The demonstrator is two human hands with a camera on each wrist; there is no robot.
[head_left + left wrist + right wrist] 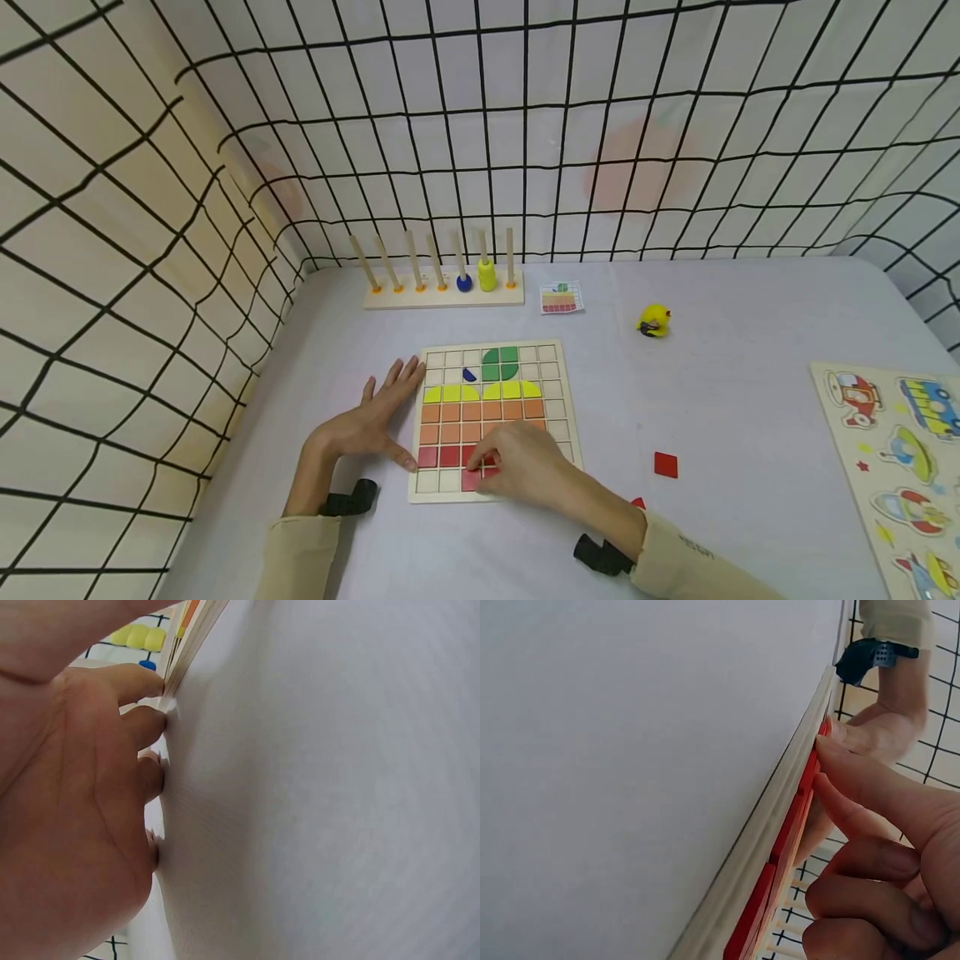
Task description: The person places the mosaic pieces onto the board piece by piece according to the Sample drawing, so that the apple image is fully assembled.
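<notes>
A wooden grid board (557, 408) lies on the white table, bearing green, yellow, orange and red tiles and a small dark-blue piece (469, 375). My left hand (367, 429) rests along its left edge, fingers spread, thumb at the lower left corner. Over the bottom rows, my right hand (525, 467) pinches a red square tile (808, 774) between thumb and index finger, at the board's surface. Its other fingers are curled. Part of the lower red rows is hidden beneath this hand. A loose red tile (666, 465) lies right of the board; another (638, 503) shows partly behind the right forearm.
Behind the board stands a wooden peg rack (442, 302) with blue and yellow beads. Beside it lie a printed pattern card (561, 297) and a yellow toy duck (654, 320). A picture puzzle board (885, 483) is at far right. Black mesh (491, 167) encloses the table.
</notes>
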